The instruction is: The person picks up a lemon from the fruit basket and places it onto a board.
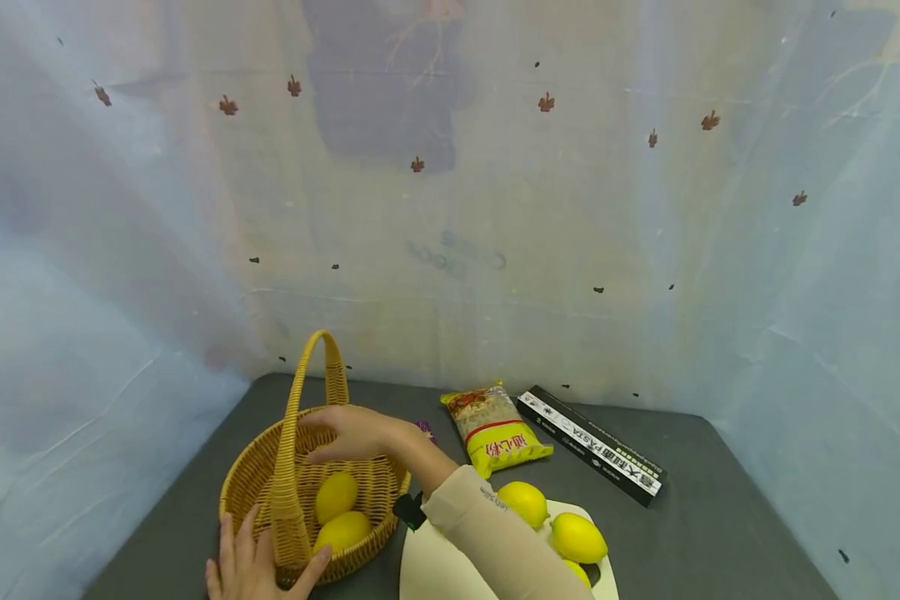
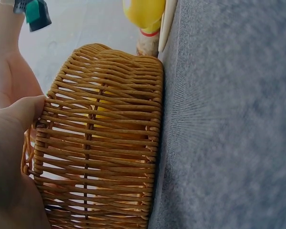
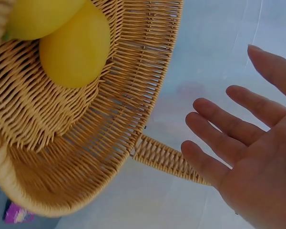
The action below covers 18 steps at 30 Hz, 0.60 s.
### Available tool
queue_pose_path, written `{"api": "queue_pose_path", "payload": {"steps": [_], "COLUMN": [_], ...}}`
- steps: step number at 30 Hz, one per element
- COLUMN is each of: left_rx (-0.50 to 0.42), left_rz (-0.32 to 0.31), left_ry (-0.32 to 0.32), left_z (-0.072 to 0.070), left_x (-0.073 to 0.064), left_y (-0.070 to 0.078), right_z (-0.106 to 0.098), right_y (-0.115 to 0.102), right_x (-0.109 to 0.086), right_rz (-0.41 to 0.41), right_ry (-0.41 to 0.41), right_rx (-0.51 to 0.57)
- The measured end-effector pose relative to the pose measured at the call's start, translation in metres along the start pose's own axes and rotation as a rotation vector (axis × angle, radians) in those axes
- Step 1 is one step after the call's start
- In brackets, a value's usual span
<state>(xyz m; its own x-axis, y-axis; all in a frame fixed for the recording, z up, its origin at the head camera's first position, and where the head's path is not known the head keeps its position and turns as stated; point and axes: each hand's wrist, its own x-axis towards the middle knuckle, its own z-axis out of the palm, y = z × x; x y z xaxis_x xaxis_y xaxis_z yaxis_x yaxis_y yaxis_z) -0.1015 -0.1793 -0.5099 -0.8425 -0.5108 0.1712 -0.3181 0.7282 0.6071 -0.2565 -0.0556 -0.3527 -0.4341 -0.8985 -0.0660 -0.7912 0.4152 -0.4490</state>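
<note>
A wicker basket (image 1: 390, 492) with a tall arched handle (image 1: 288, 467) stands at the left of the table. Two lemons (image 1: 336, 497) lie inside it. My left hand (image 1: 251, 571) rests at the near rim with its fingers spread around the handle's base; in the left wrist view the thumb (image 2: 31, 107) touches the rim. My right hand (image 1: 352, 433) reaches over the basket, partly behind the handle. In the right wrist view its fingers are spread and hold nothing. More lemons (image 1: 579, 537) lie on a cream tray (image 1: 438, 567), partly hidden by my right forearm.
Behind the tray lies a yellow food packet (image 1: 495, 429). A long black pasta box (image 1: 592, 446) lies diagonally to its right. A small purple item (image 1: 426, 430) sits behind the right forearm, mostly hidden. A pale curtain (image 1: 450, 208) hangs behind the grey table (image 1: 705, 500).
</note>
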Motion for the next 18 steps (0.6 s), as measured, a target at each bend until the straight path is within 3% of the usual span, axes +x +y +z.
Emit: {"api": "queue_pose_path", "payload": {"steps": [4, 10, 18], "left_rx": [0.001, -0.003, -0.007], "left_rz": [-0.001, -0.01, -0.011], "left_ry": [-0.01, -0.05, -0.016], "left_z": [-0.002, -0.003, -0.002], "left_x": [0.0, 0.0, -0.002], "left_y": [0.0, 0.002, 0.002], "right_z": [0.007, 0.014, 0.019], "right_y": [0.002, 0.01, 0.02], "right_x": [0.01, 0.023, 0.031], "right_rz": [0.002, -0.07, -0.045], "right_ry": [0.005, -0.038, -0.168], "right_rx": [0.021, 0.084, 0.166]}}
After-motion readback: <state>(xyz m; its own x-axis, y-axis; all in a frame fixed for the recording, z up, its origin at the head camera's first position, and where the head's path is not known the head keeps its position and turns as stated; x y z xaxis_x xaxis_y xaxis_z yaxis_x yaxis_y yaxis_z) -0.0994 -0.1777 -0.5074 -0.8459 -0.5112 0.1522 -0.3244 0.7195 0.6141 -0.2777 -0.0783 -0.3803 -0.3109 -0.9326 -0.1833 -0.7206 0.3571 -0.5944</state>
